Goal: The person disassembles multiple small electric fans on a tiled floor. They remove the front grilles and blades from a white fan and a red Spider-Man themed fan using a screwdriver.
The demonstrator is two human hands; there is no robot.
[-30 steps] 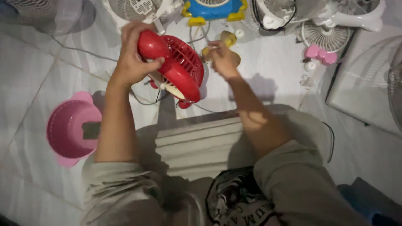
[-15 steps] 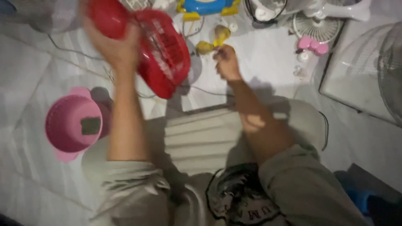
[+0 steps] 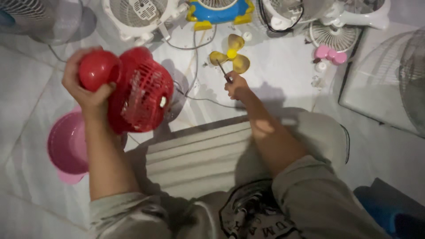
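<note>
While the left hand grips the red fan aloft, the right hand, closed on a screwdriver, reaches toward the yellow blade on the floor.

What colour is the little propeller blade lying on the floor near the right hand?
Yellow. The three-lobed fan blade shows best in the head view, just beyond the right hand.

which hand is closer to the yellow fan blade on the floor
Right. The right hand is just below the yellow fan blade, holding a thin tool; the left hand grips the red fan.
</note>
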